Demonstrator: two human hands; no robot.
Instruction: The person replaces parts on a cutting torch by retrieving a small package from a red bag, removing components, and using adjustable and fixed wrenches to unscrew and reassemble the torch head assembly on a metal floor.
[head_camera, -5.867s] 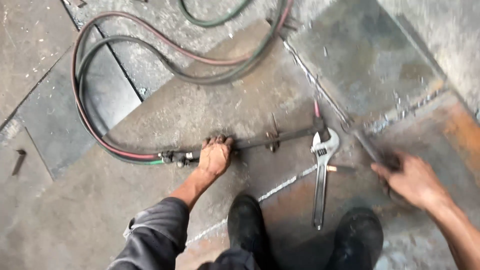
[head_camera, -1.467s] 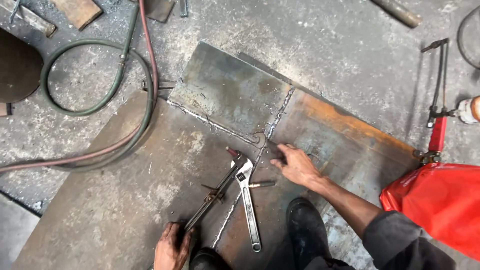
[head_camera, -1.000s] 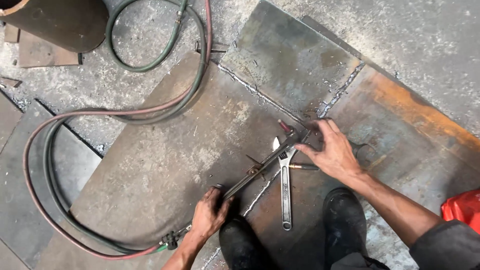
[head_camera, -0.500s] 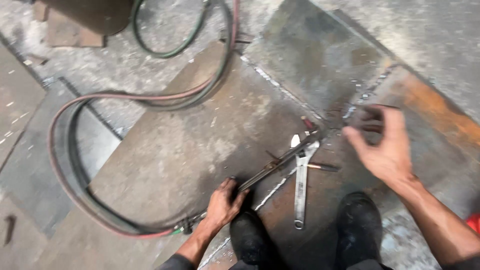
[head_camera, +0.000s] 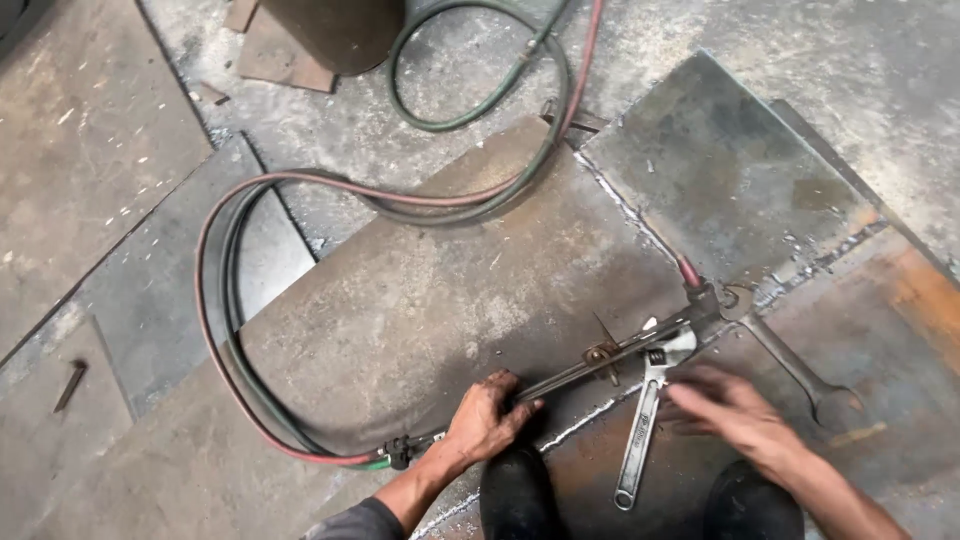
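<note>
My left hand (head_camera: 487, 415) grips the handle end of a long cutting torch (head_camera: 610, 355) that lies across a steel plate (head_camera: 420, 320) on the floor. Red and green hoses (head_camera: 225, 330) run from the torch's rear. My right hand (head_camera: 730, 410) is blurred, fingers spread, hovering just right of an adjustable wrench (head_camera: 645, 410) lying on the plate; it holds nothing. A combination spanner (head_camera: 795, 365) sits on the torch head (head_camera: 712, 300), its handle stretching toward the lower right.
My two black boots (head_camera: 520, 495) stand at the bottom edge. A rusty cylinder (head_camera: 335, 30) and a flat scrap piece stand at the top. Hose loops curl across the concrete. A second steel plate (head_camera: 740, 170) with a rusty patch lies to the right. A short bolt (head_camera: 70, 385) lies far left.
My right hand has come off the torch head, leaving the spanner there, and moved down beside the adjustable wrench. My left hand keeps its hold on the torch handle. The view shifted left.
</note>
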